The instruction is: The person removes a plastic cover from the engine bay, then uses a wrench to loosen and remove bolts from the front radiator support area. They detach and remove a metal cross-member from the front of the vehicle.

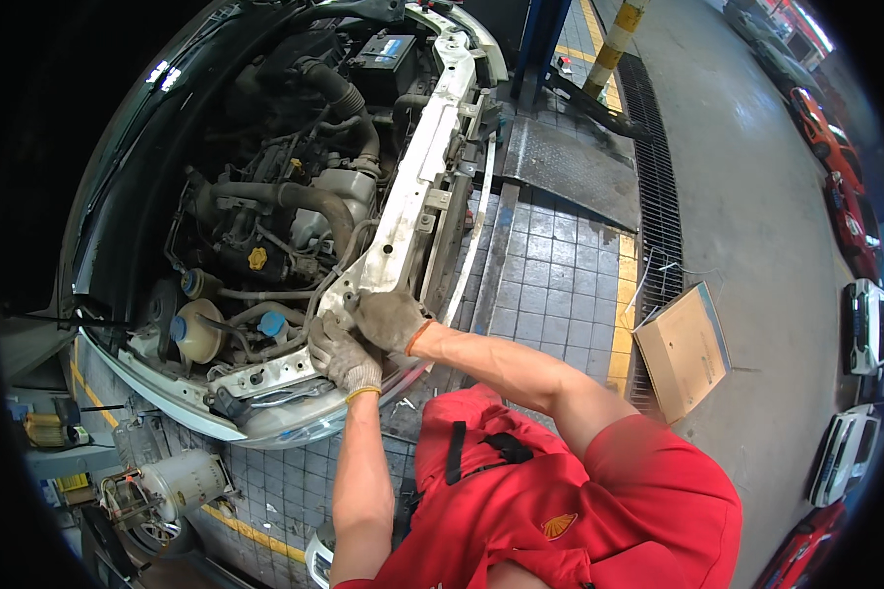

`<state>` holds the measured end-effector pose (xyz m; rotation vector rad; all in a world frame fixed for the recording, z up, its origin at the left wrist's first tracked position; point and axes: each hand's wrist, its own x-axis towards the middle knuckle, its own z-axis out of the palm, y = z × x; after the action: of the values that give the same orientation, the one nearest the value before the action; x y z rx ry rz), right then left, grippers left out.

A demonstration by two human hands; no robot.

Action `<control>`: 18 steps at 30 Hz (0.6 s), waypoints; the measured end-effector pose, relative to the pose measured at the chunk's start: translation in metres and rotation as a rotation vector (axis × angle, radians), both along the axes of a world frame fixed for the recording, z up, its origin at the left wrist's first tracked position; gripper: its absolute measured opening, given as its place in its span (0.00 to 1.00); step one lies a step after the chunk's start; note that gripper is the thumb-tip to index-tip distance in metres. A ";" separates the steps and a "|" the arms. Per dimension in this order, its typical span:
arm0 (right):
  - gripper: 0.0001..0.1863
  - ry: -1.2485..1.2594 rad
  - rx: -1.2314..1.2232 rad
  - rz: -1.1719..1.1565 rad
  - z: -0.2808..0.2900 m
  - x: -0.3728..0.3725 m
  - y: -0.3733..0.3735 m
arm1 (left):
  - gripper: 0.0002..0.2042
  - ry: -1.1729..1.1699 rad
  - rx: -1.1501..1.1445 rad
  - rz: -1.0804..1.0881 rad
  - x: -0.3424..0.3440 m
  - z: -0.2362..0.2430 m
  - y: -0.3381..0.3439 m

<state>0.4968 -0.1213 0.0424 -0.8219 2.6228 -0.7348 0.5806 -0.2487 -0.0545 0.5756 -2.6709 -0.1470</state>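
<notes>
A car's open engine bay lies before me, with a white metal front crossbeam (pixel 417 187) running along its front edge. Both my hands wear grey knit gloves and meet at the beam's near corner. My left hand (pixel 342 355) lies against the metal there, its fingers fairly straight. Just to its right, my right hand (pixel 391 320) is curled closed over the beam; whatever is inside its fingers is hidden. Close by are a cream fluid tank (pixel 198 330) with a blue cap and another blue cap (pixel 273 324). A yellow oil cap (pixel 257 258) sits farther in on the engine.
A battery (pixel 382 57) sits at the bay's far end. On the right, a cardboard box (pixel 685 351) stands beside a floor grate (pixel 658 187). A metal ramp plate (pixel 570 172) and a striped post (pixel 614 49) are beyond. A white cylindrical tank (pixel 182 484) stands lower left.
</notes>
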 end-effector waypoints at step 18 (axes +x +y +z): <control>0.19 0.113 -0.073 0.132 -0.012 0.029 0.003 | 0.31 0.177 -0.045 -0.043 -0.003 -0.017 -0.007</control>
<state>0.5260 -0.1178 0.0303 -1.0762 2.6216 -0.7729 0.5777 -0.2556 -0.0712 0.4681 -2.5089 -0.1426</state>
